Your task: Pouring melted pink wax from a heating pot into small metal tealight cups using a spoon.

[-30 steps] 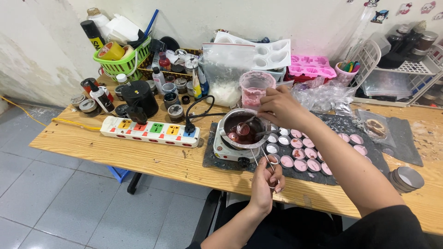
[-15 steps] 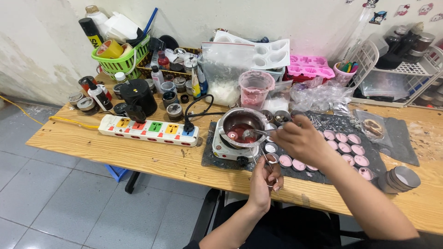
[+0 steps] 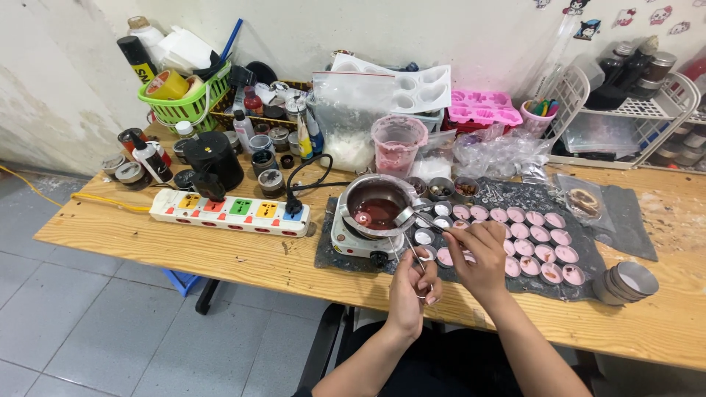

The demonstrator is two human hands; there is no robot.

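Both hands at the front edge of the counter (image 3: 220,254), working tools over the small tins.

Left hand (image 3: 413,290) closed around the handles of metal tongs (image 3: 412,248), tips pointing up toward the melting pot (image 3: 376,206). Right hand (image 3: 482,254) pinched shut on a thin metal spoon (image 3: 430,219), bowl just beside the pot rim (contents too small to tell). Pot holds dark red liquid and sits on a small white hotplate (image 3: 353,241). Rows of pink-filled tins (image 3: 529,235) lie right of it on a dark mat (image 3: 588,257); power strip (image 3: 229,212) sits left.
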